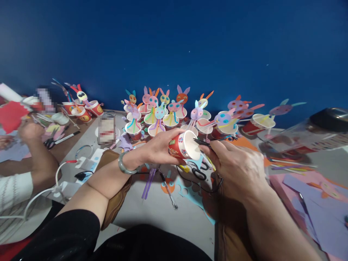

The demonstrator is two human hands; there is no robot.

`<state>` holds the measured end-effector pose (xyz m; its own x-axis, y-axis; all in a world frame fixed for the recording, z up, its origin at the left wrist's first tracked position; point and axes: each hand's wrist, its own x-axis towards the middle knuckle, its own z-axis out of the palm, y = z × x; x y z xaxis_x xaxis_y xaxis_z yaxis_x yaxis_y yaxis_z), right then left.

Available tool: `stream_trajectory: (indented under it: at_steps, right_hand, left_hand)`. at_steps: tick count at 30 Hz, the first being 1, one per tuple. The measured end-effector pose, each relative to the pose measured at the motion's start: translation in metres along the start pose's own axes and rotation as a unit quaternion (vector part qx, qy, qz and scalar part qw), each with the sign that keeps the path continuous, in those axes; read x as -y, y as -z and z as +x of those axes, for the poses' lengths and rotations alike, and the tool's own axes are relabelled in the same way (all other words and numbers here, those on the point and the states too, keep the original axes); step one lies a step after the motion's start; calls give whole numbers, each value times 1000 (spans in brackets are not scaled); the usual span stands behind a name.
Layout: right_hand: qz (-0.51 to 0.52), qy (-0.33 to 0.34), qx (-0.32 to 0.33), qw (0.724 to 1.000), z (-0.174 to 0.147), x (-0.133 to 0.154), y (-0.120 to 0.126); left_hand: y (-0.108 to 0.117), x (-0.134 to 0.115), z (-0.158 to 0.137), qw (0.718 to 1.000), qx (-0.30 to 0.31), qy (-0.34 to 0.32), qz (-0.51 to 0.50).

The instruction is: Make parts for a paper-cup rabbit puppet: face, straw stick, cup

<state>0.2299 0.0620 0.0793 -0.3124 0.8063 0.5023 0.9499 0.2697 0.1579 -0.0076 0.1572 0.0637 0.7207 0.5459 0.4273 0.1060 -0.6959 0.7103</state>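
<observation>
My left hand (159, 146) is wrapped around the outside of a red paper cup (175, 149) with a white inside. The cup is tilted, its mouth turned towards my right hand (236, 159). Closed fingers of that hand grip a black tool with a narrow tip (202, 142), which reaches over the rim into the mouth. My fist hides most of the tool, so its kind is unclear. A black cord (217, 188) loops below my right hand. Under the cup lie scissors (199, 171), a pen (168, 190), purple strips (149, 184) and cut blue paper (193, 194).
Along the blue wall stand several cups with paper rabbit figures (160, 113). A clear bottle with a black lid (330, 119) is at right, beside purple paper sheets (323, 214). At left, another person's hand (29, 128) is near red paper (12, 116). A white cable (27, 204) crosses there.
</observation>
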Motion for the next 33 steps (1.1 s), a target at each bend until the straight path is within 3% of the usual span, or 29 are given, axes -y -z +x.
stream_trajectory:
  at_steps: [5, 16, 33]
  right_hand:
    - [2, 0, -8, 1000, -1, 0, 0]
    - [87, 3, -37, 996, 3, -5, 1]
    - [11, 4, -42, 999, 4, -6, 3]
  left_hand:
    - [0, 3, -1, 1000, 0, -10, -8]
    - [6, 2, -2, 996, 17, 58, -58]
    - [9, 2, 0, 996, 38, 34, -68]
